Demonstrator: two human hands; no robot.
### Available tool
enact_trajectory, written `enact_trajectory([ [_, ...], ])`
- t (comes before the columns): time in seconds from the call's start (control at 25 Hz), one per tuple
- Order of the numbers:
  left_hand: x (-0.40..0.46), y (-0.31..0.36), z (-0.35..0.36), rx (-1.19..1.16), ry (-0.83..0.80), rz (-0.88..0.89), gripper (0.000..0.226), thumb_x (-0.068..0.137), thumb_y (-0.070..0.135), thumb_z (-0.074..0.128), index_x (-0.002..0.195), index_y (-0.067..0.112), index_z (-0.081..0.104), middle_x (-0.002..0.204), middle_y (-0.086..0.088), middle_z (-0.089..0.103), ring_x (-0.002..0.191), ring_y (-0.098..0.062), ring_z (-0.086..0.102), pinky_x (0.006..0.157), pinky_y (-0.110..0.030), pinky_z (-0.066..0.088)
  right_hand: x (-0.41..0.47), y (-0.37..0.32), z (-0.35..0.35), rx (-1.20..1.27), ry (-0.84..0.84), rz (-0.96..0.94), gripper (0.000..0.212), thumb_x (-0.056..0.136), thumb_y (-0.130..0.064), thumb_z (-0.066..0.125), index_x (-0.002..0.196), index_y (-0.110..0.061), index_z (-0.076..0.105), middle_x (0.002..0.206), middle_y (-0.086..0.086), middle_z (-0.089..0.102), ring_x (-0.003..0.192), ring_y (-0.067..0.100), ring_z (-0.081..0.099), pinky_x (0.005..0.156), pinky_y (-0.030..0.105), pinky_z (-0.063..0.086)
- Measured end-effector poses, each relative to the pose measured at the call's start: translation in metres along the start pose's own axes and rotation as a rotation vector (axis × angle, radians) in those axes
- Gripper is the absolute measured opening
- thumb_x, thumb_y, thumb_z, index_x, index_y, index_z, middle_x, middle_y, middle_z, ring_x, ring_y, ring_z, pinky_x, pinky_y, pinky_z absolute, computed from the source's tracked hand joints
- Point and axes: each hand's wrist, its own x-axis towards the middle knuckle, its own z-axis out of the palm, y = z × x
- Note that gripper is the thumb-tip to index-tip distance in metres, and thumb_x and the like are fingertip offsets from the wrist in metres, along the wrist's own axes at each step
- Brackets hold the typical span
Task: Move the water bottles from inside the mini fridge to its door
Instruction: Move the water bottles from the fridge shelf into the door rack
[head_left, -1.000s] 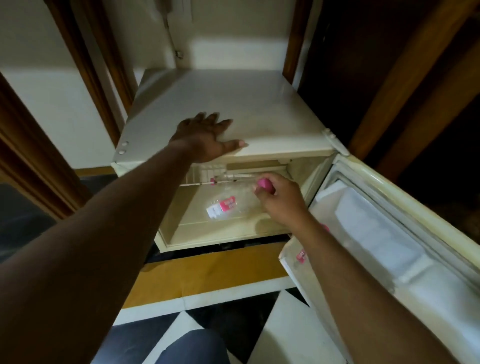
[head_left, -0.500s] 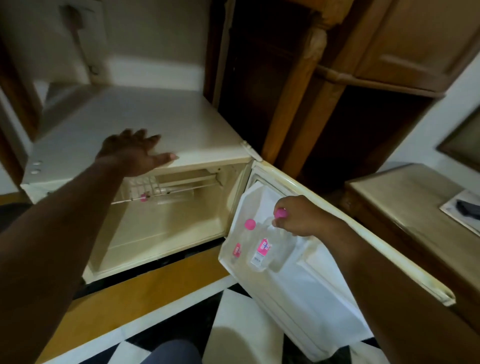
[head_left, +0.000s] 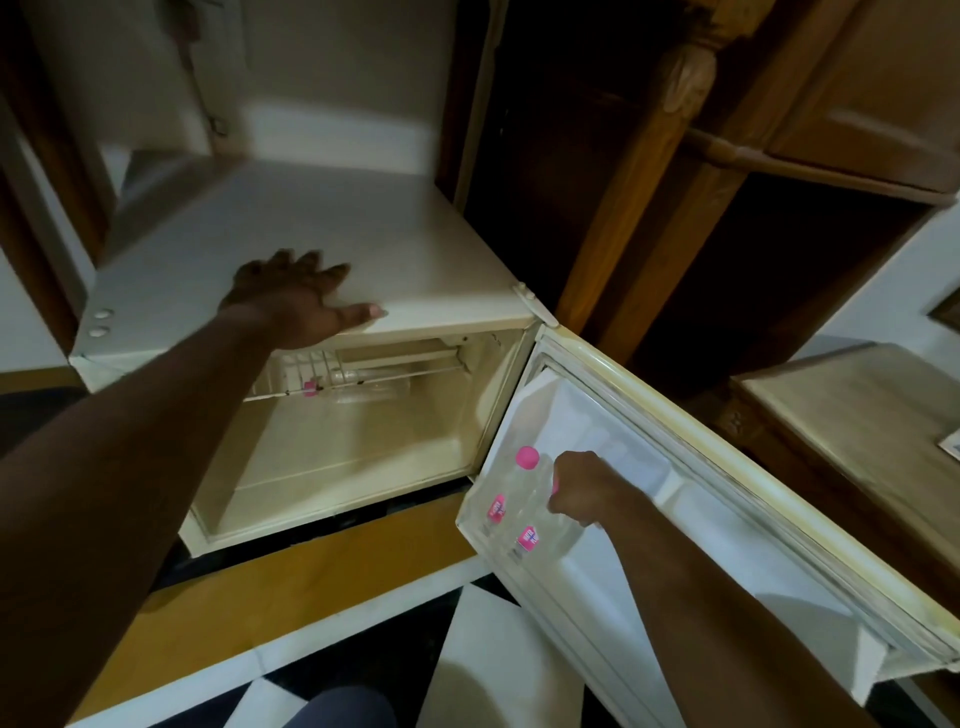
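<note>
The cream mini fridge stands open, its door swung out to the right. Two clear water bottles with pink caps and pink labels stand in the door's lower shelf. My right hand is closed around the top of the nearer bottle; its cap is mostly hidden by my fingers. The other door bottle stands just left of it, cap showing. A third bottle lies on its side on the wire rack inside. My left hand rests flat on the fridge's top front edge.
Dark wooden furniture with a carved post stands right behind the open door. A wooden side table sits at the right. The fridge's lower compartment floor holds nothing. Black and white floor tiles lie below.
My right hand carried a bottle out of the fridge's inside, across to the door, and lowered it into the door shelf beside the other bottle. My view swung right. My left hand stayed put.
</note>
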Motion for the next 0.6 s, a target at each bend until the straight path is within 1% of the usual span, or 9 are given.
enact_trajectory([
  [0.12,-0.002,0.000,-0.002,-0.008,-0.014,-0.005,0.117,0.060,0.104,0.008,0.158,0.041,0.016,0.170,0.001,0.012,0.155,-0.029,0.011,0.119,-0.054,0.015,0.003,-0.002,0.006,0.041,0.023,-0.002,0.029,0.086,-0.025,0.069,0.110,-0.010,0.062,0.104,0.013,0.069,0.091,0.028,0.068,0.085,0.038,0.059],
  [0.2,-0.004,0.001,-0.002,0.001,-0.023,-0.002,0.117,0.060,0.104,0.007,0.158,0.040,0.015,0.170,0.001,0.011,0.155,-0.029,0.010,0.119,-0.054,0.015,0.002,-0.003,0.005,0.033,0.011,-0.002,0.031,0.087,-0.030,0.069,0.111,-0.012,0.061,0.106,0.012,0.069,0.092,0.027,0.068,0.088,0.040,0.058],
  [0.28,-0.005,0.002,-0.004,0.004,-0.028,-0.002,0.117,0.060,0.104,0.006,0.158,0.040,0.014,0.170,0.001,0.010,0.155,-0.029,0.010,0.120,-0.054,0.015,-0.002,-0.007,0.000,-0.023,0.032,-0.013,0.033,0.087,-0.035,0.068,0.110,-0.012,0.062,0.107,0.010,0.070,0.094,0.026,0.067,0.090,0.037,0.055],
  [0.32,-0.006,0.003,-0.005,0.001,-0.029,-0.003,0.117,0.060,0.104,0.006,0.158,0.040,0.014,0.170,0.001,0.010,0.155,-0.029,0.009,0.120,-0.054,0.015,-0.005,-0.014,-0.005,-0.044,0.094,-0.023,0.033,0.088,-0.037,0.067,0.109,-0.012,0.063,0.106,0.009,0.070,0.094,0.025,0.067,0.088,0.035,0.054],
  [0.4,-0.007,0.004,-0.007,-0.009,-0.034,-0.001,0.119,0.059,0.104,0.005,0.158,0.040,0.015,0.170,0.001,0.010,0.155,-0.029,0.009,0.120,-0.054,0.015,-0.011,-0.033,-0.015,0.013,0.280,-0.079,0.030,0.090,-0.039,0.064,0.103,-0.012,0.065,0.099,0.007,0.070,0.090,0.023,0.067,0.074,0.029,0.049],
  [0.48,-0.010,0.004,-0.009,-0.019,-0.038,-0.015,0.119,0.057,0.105,0.005,0.158,0.041,0.015,0.170,0.001,0.010,0.155,-0.028,0.009,0.120,-0.053,0.014,-0.012,-0.064,-0.015,0.127,0.420,-0.202,0.025,0.090,-0.039,0.063,0.089,-0.014,0.062,0.086,0.006,0.064,0.082,0.023,0.065,0.064,0.027,0.042],
  [0.52,-0.012,0.006,-0.010,-0.022,-0.039,-0.024,0.119,0.057,0.105,0.006,0.158,0.042,0.015,0.170,0.002,0.010,0.155,-0.027,0.008,0.120,-0.052,0.013,-0.009,-0.080,-0.010,0.168,0.443,-0.275,0.026,0.089,-0.039,0.064,0.082,-0.015,0.058,0.080,0.005,0.060,0.078,0.023,0.063,0.062,0.028,0.040],
  [0.56,-0.012,0.006,-0.010,-0.023,-0.043,-0.030,0.119,0.058,0.104,0.007,0.158,0.042,0.015,0.170,0.002,0.010,0.155,-0.027,0.008,0.121,-0.051,0.012,-0.002,-0.097,0.000,0.198,0.430,-0.347,0.026,0.089,-0.038,0.064,0.081,-0.014,0.057,0.080,0.006,0.059,0.078,0.025,0.061,0.062,0.029,0.040],
  [0.6,-0.012,0.009,-0.011,-0.027,-0.045,-0.028,0.117,0.059,0.104,0.008,0.158,0.042,0.015,0.170,0.003,0.009,0.155,-0.026,0.007,0.121,-0.051,0.011,0.007,-0.111,0.010,0.214,0.399,-0.398,0.026,0.089,-0.037,0.064,0.085,-0.011,0.060,0.085,0.008,0.061,0.082,0.026,0.061,0.064,0.031,0.042],
])
